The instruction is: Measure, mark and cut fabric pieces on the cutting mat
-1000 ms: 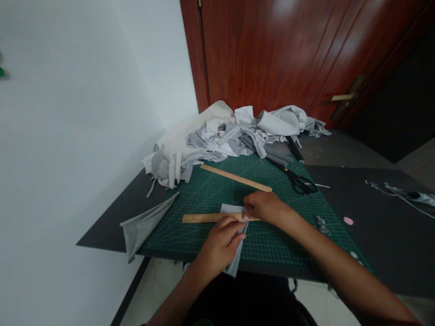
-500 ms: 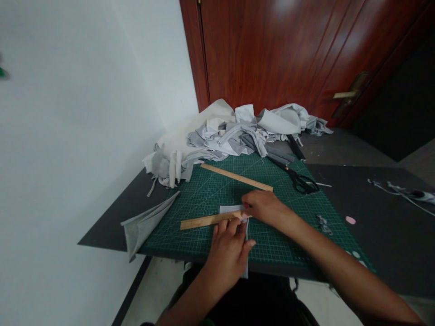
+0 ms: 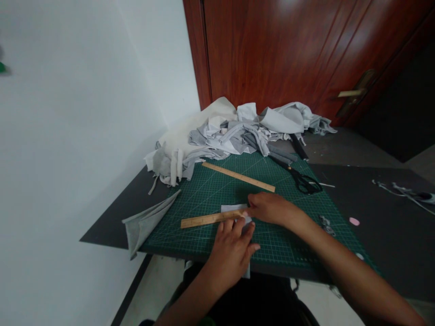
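Here on my head view, the left hand (image 3: 233, 249) is palm down, fingers loosely spread and thumb out, lying over the grey cloth strip (image 3: 234, 208) with its fingertips at the wooden ruler (image 3: 204, 220); I see nothing gripped in it. Up at the ruler's right end, the right hand (image 3: 270, 208) has its fingers curled in; whether they pinch the ruler or only press on it, I cannot tell. The ruler crosses the strip at a slant, and the strip's far end pokes out beyond it, its near end showing past the mat's front edge. Underneath, the green cutting mat (image 3: 275, 246) covers part of the dark surface (image 3: 390, 253). Beyond the hands I've got a second ruler (image 3: 238, 175), and right of it, black scissors (image 3: 306, 182). Folded grey cloth (image 3: 146, 226) sits at the mat's left edge, a cloth heap (image 3: 234, 140) spreads across the back, and behind that, a reddish door (image 3: 265, 54).
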`<state>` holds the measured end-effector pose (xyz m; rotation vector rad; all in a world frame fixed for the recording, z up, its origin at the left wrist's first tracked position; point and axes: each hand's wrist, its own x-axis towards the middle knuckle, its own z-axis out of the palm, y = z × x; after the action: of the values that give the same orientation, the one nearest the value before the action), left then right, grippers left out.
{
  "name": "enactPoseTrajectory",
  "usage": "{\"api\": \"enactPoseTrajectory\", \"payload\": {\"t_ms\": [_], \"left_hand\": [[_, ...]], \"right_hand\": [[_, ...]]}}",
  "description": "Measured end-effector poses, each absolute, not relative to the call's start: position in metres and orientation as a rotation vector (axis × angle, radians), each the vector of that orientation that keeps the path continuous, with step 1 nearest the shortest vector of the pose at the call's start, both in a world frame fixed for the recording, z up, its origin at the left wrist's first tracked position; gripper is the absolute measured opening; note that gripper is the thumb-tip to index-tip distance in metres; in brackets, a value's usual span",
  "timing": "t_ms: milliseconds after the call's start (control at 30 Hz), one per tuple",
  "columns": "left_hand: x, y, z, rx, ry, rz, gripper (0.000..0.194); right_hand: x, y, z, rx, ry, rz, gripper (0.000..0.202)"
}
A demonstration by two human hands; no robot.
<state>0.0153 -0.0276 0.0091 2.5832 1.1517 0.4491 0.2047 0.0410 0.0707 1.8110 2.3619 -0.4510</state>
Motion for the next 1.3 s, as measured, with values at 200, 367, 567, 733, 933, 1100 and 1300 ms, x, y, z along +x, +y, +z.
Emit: {"api": "enactPoseTrajectory", "payload": {"t_ms": [200,367,567,733,933,1100,1300], "left_hand": [[0.014,-0.026,0.016,2.519,1.112,0.455,0.044],[0.013,-0.014,0.01,2.425,1.049,0.644,0.04],[0.014,-0.009,-0.005,2.56,1.096,0.566,0.041],[0.016,-0.017,-0.002,2.724,1.24,0.535,0.047],[0.017,-0.015,-0.009,2.771,1.243,0.551,0.042],[0.016,-0.012,-0.02,2.772,1.236,0.57,0.045],[0.017,-0.014,-0.029,2.804,1.305,0.588,0.044]], "right_hand": [[0.2,0.04,0.076,1.843,2.277,-0.421,0.023],[0.202,0.04,0.076,1.834,2.27,-0.459,0.028],[0.204,0.041,0.073,1.834,2.21,-0.465,0.028],[0.206,0.042,0.07,1.869,2.245,-0.512,0.024],[0.21,0.045,0.069,1.83,2.295,-0.545,0.019],[0.214,0.05,0.065,1.776,2.374,-0.652,0.02],[0.218,0.052,0.06,1.777,2.421,-0.746,0.015]]}}
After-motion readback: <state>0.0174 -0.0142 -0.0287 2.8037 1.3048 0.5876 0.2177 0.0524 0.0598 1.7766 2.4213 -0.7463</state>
